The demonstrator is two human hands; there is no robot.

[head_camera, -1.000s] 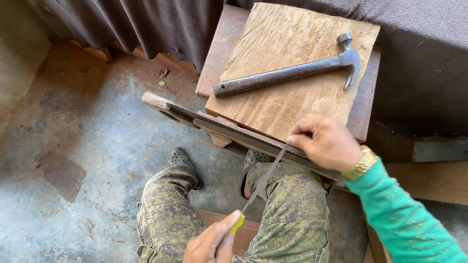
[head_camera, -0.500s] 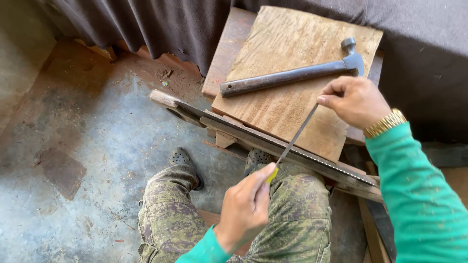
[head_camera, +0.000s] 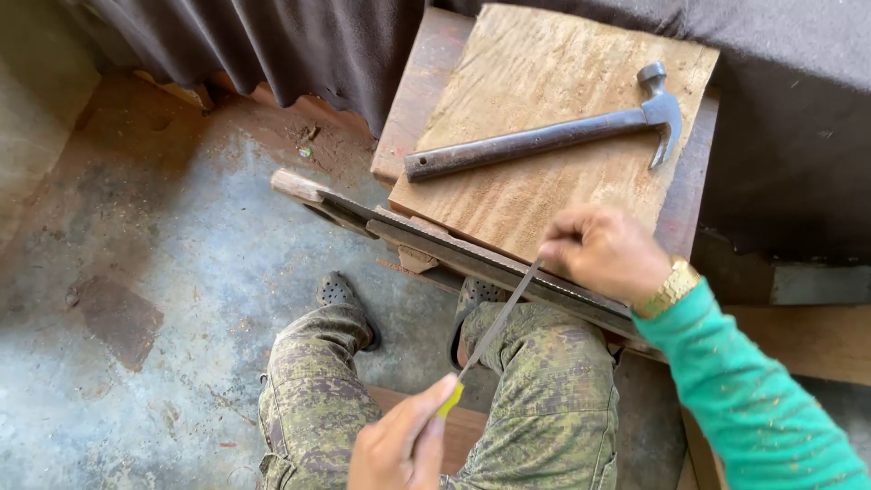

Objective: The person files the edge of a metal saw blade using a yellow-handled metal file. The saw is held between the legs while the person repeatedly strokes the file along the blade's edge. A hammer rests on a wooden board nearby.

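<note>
Below, we see a thin grey metal file (head_camera: 497, 319) held at both ends: left hand (head_camera: 399, 446) closed on its yellow handle, right hand (head_camera: 603, 249) pinching the tip against a long saw blade (head_camera: 481, 259) clamped along the wooden surface (head_camera: 544, 172), near a grey steel claw hammer (head_camera: 544, 138).

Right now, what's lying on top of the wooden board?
A claw hammer lies flat on the wooden board. The board's near edge is partly hidden by the clamped saw blade and the right hand.
</note>
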